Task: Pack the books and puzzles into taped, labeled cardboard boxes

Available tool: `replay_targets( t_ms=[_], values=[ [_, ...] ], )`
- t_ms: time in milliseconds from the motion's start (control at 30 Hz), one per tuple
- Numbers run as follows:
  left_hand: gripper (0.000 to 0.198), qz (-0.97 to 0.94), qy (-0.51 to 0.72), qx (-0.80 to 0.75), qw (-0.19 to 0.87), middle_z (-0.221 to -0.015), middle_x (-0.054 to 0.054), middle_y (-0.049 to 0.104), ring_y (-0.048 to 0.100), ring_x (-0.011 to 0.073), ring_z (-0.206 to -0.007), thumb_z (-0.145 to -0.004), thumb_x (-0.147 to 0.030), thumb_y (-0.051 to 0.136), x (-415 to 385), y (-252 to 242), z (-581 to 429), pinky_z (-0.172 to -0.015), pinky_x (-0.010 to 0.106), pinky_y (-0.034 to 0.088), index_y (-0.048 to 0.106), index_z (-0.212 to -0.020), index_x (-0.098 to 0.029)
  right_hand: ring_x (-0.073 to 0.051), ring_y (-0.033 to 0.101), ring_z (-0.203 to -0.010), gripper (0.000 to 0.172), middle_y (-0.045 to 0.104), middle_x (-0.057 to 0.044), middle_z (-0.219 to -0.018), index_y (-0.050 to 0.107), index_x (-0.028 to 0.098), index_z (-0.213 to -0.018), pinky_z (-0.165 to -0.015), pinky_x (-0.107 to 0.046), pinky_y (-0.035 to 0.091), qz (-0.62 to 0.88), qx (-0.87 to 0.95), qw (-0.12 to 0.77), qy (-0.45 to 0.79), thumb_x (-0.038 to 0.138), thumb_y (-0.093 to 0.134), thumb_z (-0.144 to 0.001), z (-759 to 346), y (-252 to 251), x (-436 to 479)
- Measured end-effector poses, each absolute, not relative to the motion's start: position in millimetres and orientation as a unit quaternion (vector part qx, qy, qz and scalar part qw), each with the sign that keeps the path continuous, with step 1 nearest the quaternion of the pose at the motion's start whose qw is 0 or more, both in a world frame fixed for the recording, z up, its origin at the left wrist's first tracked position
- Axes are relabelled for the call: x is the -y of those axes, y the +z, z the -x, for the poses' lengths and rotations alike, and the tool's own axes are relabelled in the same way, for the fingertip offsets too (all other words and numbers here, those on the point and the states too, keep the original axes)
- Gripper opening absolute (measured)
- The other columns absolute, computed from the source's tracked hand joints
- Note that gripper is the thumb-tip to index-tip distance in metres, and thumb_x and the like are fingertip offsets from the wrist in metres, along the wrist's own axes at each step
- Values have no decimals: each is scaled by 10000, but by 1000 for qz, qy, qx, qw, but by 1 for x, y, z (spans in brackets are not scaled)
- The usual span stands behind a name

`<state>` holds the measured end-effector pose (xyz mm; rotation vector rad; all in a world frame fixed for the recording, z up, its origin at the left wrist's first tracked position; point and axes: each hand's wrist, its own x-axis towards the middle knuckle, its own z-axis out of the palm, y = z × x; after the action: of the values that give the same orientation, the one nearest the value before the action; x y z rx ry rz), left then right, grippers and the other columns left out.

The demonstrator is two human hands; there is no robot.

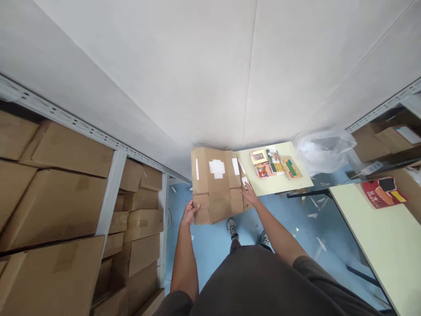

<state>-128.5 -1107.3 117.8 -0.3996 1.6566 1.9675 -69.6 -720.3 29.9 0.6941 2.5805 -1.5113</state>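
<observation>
A creased, opened-out cardboard box (219, 199) lies spread at the left end of a narrow pale table (263, 188). It bears white patches, one of them cross-shaped near the middle. My left hand (190, 213) grips its lower left corner, thumb on top and fingers beneath. At its right edge my right hand (250, 195) is closed on the cardboard, its fingertips partly hidden. To the right of the cardboard, several small colourful packs (267, 162) and a clear-wrapped pack (290, 167) rest on the table.
Shelves of stacked cardboard boxes (66, 188) stand on the left. A translucent plastic bag (324, 151) sits beyond the table's right end. A second pale table (378, 237) with a red package (383, 193) is on the right. Paper scraps litter the blue floor (213, 250).
</observation>
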Motion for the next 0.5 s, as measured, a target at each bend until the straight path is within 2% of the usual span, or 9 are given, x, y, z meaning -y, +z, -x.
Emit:
replay_targets(
  t_ms=[100, 167, 333, 433, 500],
  values=[
    [728, 85, 732, -603, 305, -1108, 108, 805, 770, 339, -1106, -572, -516, 1002, 1096, 153, 133, -980, 476, 609, 650, -1133, -212, -299, 649, -1391, 868, 656, -175, -1526, 454, 242, -1648, -1046, -503, 580, -257, -735, 82, -622, 439, 677, -833, 74, 51, 716],
    [767, 51, 721, -608, 328, -1141, 131, 801, 760, 365, -1137, -563, -549, 1003, 1085, 175, 136, -992, 497, 604, 663, -1161, -210, -306, 679, -1346, 854, 678, -173, -1499, 492, 267, -1611, -1027, -508, 583, -253, -680, 98, -681, 474, 716, -813, 74, 69, 708],
    [818, -22, 700, -626, 344, -1205, 161, 791, 728, 406, -1217, -572, -583, 991, 1049, 223, 146, -1011, 521, 602, 688, -1233, -206, -287, 774, -1121, 604, 798, -111, -1260, 678, 277, -1317, -973, -482, 607, -209, -602, 68, -767, 487, 730, -753, 64, 121, 678],
    [789, -67, 709, -615, 339, -1209, 160, 795, 729, 410, -1226, -589, -552, 998, 1016, 250, 153, -1009, 527, 612, 708, -1231, -196, -317, 788, -1016, 456, 833, -126, -1047, 743, 234, -1116, -920, -482, 619, -196, -581, 24, -790, 476, 738, -730, 48, 151, 644],
    [768, -92, 707, -622, 325, -1199, 151, 801, 736, 402, -1212, -608, -549, 992, 988, 268, 158, -1000, 529, 619, 716, -1232, -195, -336, 787, -981, 404, 833, -138, -978, 756, 212, -1042, -901, -496, 618, -189, -574, -13, -797, 473, 753, -734, 27, 169, 609]
  ],
)
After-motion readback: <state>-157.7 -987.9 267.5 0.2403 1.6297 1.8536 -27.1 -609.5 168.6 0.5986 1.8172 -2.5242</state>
